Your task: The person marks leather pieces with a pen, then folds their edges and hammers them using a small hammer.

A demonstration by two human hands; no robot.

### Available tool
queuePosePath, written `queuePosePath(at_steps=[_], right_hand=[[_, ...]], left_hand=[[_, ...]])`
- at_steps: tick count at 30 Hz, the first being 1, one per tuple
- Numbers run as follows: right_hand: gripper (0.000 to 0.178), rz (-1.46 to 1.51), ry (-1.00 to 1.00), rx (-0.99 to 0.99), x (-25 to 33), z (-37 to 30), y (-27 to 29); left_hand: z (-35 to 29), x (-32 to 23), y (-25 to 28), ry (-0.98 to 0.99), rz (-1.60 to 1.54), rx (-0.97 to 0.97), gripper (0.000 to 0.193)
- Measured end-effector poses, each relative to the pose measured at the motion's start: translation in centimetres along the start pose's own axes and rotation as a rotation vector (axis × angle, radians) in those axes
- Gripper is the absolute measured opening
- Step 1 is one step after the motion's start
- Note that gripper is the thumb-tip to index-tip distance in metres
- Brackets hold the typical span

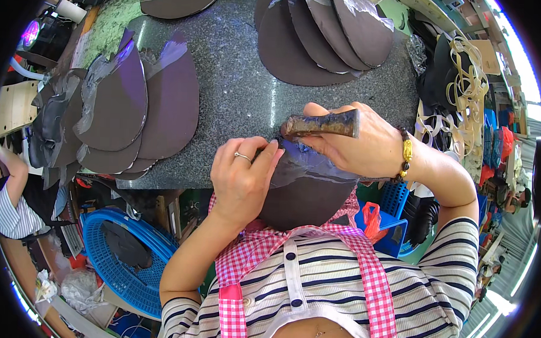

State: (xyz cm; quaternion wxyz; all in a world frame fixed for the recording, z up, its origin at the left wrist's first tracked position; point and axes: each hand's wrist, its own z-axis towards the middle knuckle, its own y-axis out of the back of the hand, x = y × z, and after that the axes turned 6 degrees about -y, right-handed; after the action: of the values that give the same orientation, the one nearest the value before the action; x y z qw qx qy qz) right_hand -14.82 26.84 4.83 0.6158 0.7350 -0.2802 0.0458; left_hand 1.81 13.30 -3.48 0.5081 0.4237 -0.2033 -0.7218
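A dark brown rounded panel (308, 200) lies at the front edge of the speckled stone worktop (231, 96), its curved end hanging toward me. Its far part is covered by a greyish, shiny layer. My right hand (364, 139) is closed round a hammer (325, 124) with a worn metal head; the handle is hidden in the palm. The head hangs close over the panel's far edge, but whether it touches cannot be told. My left hand (243, 171), with a ring on one finger, pinches the panel's far left edge near the hammer.
Overlapping brown panels (168, 106) lie at the left, and another fanned stack (322, 40) at the far right. Beige straps (467, 74) hang at the right. Below left stands a blue plastic basket (124, 259). Another person's arm (14, 166) shows at the far left.
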Motion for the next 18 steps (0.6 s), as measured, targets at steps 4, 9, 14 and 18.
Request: queuePosePath(at_steps=[4, 9, 14, 18], right_hand=[[0.021, 0.078, 0.129, -0.158, -0.4, 0.6, -0.6], [0.017, -0.064, 0.104, -0.042, 0.2, 0.1, -0.9], [0.023, 0.030, 0.143, -0.061, 0.7, 0.0, -0.6], [0.019, 0.039, 0.139, -0.129, 0.3, 0.3, -0.5]], left_hand=[[-0.1, -0.6, 0.1, 0.007, 0.059, 0.050, 0.019], [-0.1, -0.6, 0.0, -0.023, 0.090, 0.053, 0.017], [-0.2, -0.4, 0.1, -0.024, 0.087, 0.061, 0.015], [0.1, 0.0, -0.3, -0.020, 0.027, 0.033, 0.013]])
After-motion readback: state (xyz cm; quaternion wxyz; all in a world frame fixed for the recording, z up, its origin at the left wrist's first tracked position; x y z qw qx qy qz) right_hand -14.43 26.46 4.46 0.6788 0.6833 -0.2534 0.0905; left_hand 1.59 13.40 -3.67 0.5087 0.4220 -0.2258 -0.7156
